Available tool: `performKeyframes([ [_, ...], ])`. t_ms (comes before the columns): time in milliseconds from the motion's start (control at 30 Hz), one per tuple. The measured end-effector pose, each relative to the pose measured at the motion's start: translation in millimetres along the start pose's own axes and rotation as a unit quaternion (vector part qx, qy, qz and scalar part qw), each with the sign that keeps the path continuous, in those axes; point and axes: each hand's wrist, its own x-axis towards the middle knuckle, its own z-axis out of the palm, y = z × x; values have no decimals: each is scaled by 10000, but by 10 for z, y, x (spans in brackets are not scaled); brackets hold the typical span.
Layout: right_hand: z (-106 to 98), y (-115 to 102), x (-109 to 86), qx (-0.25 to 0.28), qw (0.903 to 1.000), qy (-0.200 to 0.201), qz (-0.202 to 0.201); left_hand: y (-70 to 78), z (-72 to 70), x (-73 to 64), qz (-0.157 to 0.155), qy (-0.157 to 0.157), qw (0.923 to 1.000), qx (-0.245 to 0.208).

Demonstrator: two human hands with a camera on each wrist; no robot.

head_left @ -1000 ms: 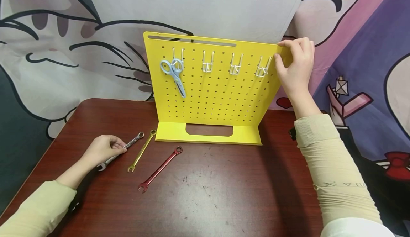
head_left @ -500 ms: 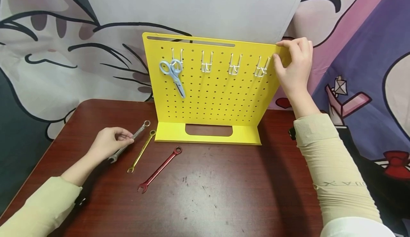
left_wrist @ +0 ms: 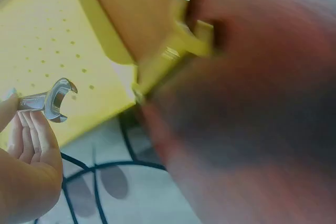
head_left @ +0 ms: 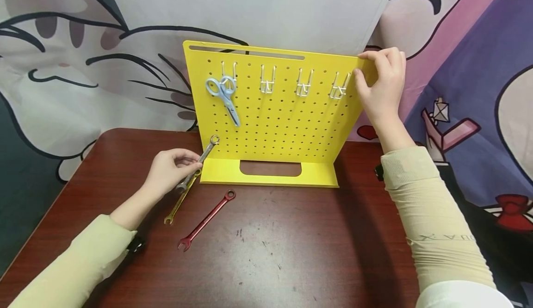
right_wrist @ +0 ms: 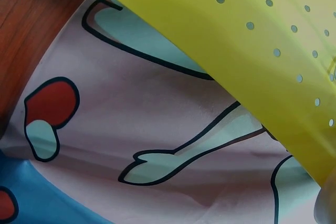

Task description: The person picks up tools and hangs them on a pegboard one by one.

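My left hand (head_left: 170,170) pinches a silver wrench (head_left: 207,151) by its middle, held tilted above the gold wrench and in front of the pegboard's lower left corner. The left wrist view shows the silver wrench's open end (left_wrist: 56,100) sticking out past the thumb and fingers. On the table the gold wrench (head_left: 180,205) lies partly hidden, and a red wrench (head_left: 207,220) lies to its right. My right hand (head_left: 384,83) grips the upper right edge of the yellow pegboard (head_left: 275,123). Light blue scissors (head_left: 226,96) hang from the leftmost white hook.
Three more white hooks, the left one (head_left: 268,80) nearest the scissors, stand in a row along the board. The brown table (head_left: 291,248) reaches to a cartoon-printed backdrop (head_left: 137,86) behind. The board's foot has a cut-out slot.
My left hand has lifted the silver wrench and carried it right and away from me, toward the pegboard's lower left. The right hand keeps its place on the board's edge.
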Motion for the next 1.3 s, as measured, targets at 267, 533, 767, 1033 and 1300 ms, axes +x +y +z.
performKeyframes([
  [267,-13,-16,6,32,10000,50,32,322,255,172,160,-6,9981,-591],
  [533,-13,-8,22,60,9999,70,39,693,459,397,237,102,9907,-1334],
  [767,-10,-15,28,9,10000,33,26,1000,544,531,374,280,9797,-1948],
  [1033,-16,-14,19,-2,10000,10,13,1197,585,668,639,459,9721,-2209],
  [1300,-7,-19,1,-3,10000,-25,17,1162,671,778,314,439,9704,-2354],
])
